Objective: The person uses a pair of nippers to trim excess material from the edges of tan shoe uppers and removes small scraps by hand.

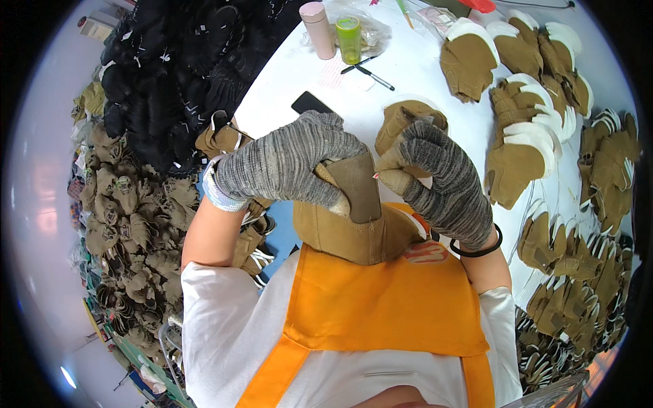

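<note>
A brown cap (333, 233) is held up in front of my chest, with a darker smooth brown panel (360, 187) facing up. My left hand (282, 160), in a grey knitted glove, is closed on the cap's edge, thumb against the panel. Close by on the right, my right hand (445, 177), gloved alike, has its thumb and fingers pinched together at the panel's edge. A tiny red and white tip shows at those fingertips; what it belongs to is too small to tell. Another brown cap (398, 122) lies on the table just beyond my right hand.
The white table (272, 102) bears a phone (311, 103), pens (374, 76), a pink bottle (317, 30) and a green cup (349, 41). Stacked brown caps with white brims (469, 61) stand on the right. Black caps (177, 75) and brown caps (136, 251) are heaped on the left.
</note>
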`<state>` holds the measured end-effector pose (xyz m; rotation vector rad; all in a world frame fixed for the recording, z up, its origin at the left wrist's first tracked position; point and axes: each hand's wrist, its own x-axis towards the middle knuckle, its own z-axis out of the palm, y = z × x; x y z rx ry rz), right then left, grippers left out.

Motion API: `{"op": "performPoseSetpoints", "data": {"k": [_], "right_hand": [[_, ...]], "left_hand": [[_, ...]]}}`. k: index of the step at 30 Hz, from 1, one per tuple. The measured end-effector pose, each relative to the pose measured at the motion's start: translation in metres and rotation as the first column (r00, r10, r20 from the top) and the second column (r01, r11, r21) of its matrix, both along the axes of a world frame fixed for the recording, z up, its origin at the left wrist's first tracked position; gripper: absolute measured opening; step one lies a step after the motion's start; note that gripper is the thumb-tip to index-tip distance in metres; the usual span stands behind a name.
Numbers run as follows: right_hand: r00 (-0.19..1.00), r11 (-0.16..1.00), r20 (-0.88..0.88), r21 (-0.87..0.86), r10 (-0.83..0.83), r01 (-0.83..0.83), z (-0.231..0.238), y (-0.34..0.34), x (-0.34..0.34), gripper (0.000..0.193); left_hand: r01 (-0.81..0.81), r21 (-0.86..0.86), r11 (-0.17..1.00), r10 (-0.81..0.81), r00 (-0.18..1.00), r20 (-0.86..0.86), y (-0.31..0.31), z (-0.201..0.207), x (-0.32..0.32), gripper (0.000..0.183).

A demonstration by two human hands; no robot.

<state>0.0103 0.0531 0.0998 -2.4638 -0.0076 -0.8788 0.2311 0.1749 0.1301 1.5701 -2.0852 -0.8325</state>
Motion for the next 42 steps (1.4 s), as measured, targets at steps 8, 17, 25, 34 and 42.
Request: {"op": "performPoseSetpoints", "data": {"k": [8,17,25,34,42], "right_hand": [[0.998,0.997,0.016,0.052,-0.056,0.056,-0.013,0.02,-0.048,0.027],[0.999,0.985,0.03,0.171,-0.036,0.03,-0.019,0.029,-0.068,0.027],[0.992,0.993,0.049,0.009,-0.117,0.117,-0.011,0.029,-0.068,0.021],[0.948,0.941,-0.048,0.11,-0.315,0.319,-0.005,0.04,-0.076,0.037],[0.995,0.09,-0.101,0.991,-0.014,0.102,-0.021,0.019,-0.09,0.047]], "left_hand": [[-0.002,0.006,1.0,0.003,0.997,-0.077,0.005,0.001,-0.05,0.067],[-0.057,0.097,0.994,0.064,0.995,-0.077,0.012,0.001,-0.074,0.073],[-0.02,0.099,0.995,0.033,0.99,-0.139,0.005,0.003,-0.077,0.072],[0.092,0.021,0.996,-0.087,0.983,-0.16,-0.013,0.005,-0.084,0.068],[0.159,0.08,0.984,-0.15,0.983,-0.104,-0.033,0.006,-0.098,0.06]]}}
